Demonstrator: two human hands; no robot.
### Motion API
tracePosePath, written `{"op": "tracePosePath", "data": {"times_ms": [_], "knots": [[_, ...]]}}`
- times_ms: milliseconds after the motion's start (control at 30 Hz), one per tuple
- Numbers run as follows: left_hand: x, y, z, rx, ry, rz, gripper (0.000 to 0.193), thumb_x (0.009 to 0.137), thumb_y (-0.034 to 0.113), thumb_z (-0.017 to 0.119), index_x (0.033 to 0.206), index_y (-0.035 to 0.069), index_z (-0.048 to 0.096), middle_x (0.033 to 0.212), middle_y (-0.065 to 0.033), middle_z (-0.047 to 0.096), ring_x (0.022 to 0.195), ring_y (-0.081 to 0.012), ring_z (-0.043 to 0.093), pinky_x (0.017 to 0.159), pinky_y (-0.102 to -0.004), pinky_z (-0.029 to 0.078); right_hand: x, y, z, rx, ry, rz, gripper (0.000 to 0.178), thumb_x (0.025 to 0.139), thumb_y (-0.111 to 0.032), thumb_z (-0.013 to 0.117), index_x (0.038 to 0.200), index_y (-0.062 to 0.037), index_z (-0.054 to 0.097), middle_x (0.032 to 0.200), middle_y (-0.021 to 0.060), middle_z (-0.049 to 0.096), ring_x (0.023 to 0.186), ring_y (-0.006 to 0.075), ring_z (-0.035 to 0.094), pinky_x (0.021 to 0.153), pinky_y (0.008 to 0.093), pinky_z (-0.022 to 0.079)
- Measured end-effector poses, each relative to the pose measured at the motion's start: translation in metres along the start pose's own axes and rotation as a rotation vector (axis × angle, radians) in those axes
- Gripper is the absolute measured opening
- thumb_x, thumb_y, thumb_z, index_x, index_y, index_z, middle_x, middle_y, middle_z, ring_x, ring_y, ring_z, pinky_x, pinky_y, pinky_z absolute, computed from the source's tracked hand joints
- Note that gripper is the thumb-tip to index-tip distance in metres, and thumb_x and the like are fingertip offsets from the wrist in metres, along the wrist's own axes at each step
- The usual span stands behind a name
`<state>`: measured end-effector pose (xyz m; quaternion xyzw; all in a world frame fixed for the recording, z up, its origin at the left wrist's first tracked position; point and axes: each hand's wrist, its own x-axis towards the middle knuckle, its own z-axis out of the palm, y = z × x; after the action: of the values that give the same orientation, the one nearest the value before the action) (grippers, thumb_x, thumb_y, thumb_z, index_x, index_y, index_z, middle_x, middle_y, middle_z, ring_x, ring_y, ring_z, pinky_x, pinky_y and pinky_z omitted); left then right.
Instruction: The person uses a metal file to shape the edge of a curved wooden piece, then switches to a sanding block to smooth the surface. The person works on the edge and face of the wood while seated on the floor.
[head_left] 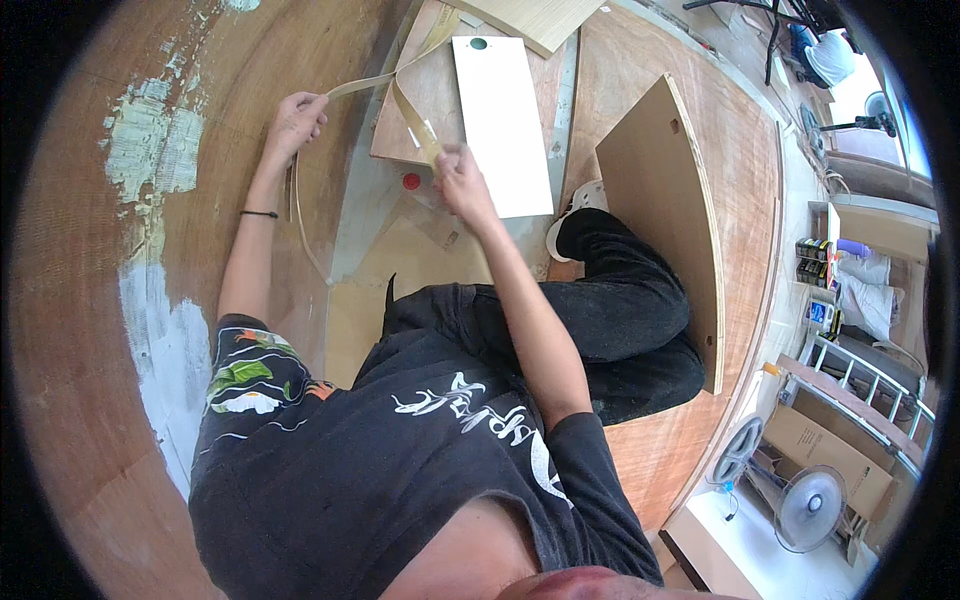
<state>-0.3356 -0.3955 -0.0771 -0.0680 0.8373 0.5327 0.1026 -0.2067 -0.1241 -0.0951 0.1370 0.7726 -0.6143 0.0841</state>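
Note:
A long, thin tan edging strip (361,84) is pinched in my left hand (298,120), out over the wooden surface on the left. From there it runs up and to the right, loops, and comes back down to my right hand (461,183). My right fingers are closed around a wider, shinier stretch of it, slightly blurred by motion. Another length hangs below my left hand toward the floor. Beside my right hand lies a white panel (507,130) with a dark round hole near its far end. It rests on a wooden board (400,140).
Another pale board (535,20) lies at the top. A large wooden panel (660,220) stands upright by my bent leg and white shoe (575,215). A red round object (411,181) lies near my right hand. Fans (811,508) and a metal ladder (855,380) are at right.

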Motion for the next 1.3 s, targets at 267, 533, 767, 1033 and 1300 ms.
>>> {"op": "tracePosePath", "data": {"times_ms": [267, 533, 767, 1033, 1300], "knots": [[0.022, 0.014, -0.023, 0.173, 0.032, 0.101, 0.029, 0.090, 0.027, 0.069, 0.094, -0.002, 0.070, 0.085, -0.0048, 0.068, 0.074, -0.0125, 0.060, 0.067, -0.0269, 0.048, 0.036, 0.023, -0.099, -0.723, -0.009, 0.189, 0.028, 0.092, -0.017, 0.047, 0.110, 0.0018, 0.057, 0.091, 0.0262, 0.070, 0.086, 0.0412, 0.070, 0.078, 0.0511, 0.054], [-0.006, -0.004, 0.024, 0.330, -0.137, 0.138, 0.033, 0.082, 0.028, 0.078, 0.096, 0.000, 0.068, 0.083, -0.0052, 0.067, 0.072, -0.0126, 0.059, 0.067, -0.0288, 0.048, 0.072, 0.097, -0.090, -0.795, -0.232, 0.263, 0.031, 0.082, -0.024, 0.067, 0.101, 0.0012, 0.070, 0.083, 0.0165, 0.073, 0.071, 0.0255, 0.071, 0.067, 0.0354, 0.056], [-0.041, 0.007, 0.057, 0.342, -0.300, 0.042, 0.031, 0.081, 0.029, 0.079, 0.089, 0.002, 0.067, 0.076, -0.0033, 0.064, 0.069, -0.0107, 0.057, 0.063, -0.0275, 0.047, 0.048, 0.084, -0.088, -0.098, -0.453, 0.331, 0.020, 0.085, -0.014, 0.073, 0.099, -0.0015, 0.069, 0.079, 0.0113, 0.072, 0.066, 0.0133, 0.069, 0.061, 0.0303, 0.055], [-0.056, 0.023, 0.086, -0.119, -0.404, -0.035, 0.025, 0.089, 0.023, 0.073, 0.101, 0.001, 0.067, 0.089, -0.0053, 0.068, 0.080, -0.0113, 0.063, 0.072, -0.0292, 0.053, 0.022, 0.005, -0.050, 0.000, -0.541, 0.057, 0.042, 0.096, -0.023, 0.058, 0.131, -0.0003, 0.053, 0.112, 0.0135, 0.070, 0.105, 0.0197, 0.066, 0.088, 0.0335, 0.054], [-0.051, 0.041, 0.074, -0.447, -0.435, -0.133, 0.031, 0.094, 0.029, 0.067, 0.108, 0.001, 0.066, 0.099, -0.0073, 0.070, 0.086, -0.0134, 0.064, 0.078, -0.0279, 0.053, -0.012, -0.005, -0.004, 0.398, -0.590, 0.067, 0.038, 0.099, -0.014, 0.059, 0.131, 0.0036, 0.047, 0.112, 0.0142, 0.066, 0.091, 0.0205, 0.068, 0.082, 0.0325, 0.056]]}}
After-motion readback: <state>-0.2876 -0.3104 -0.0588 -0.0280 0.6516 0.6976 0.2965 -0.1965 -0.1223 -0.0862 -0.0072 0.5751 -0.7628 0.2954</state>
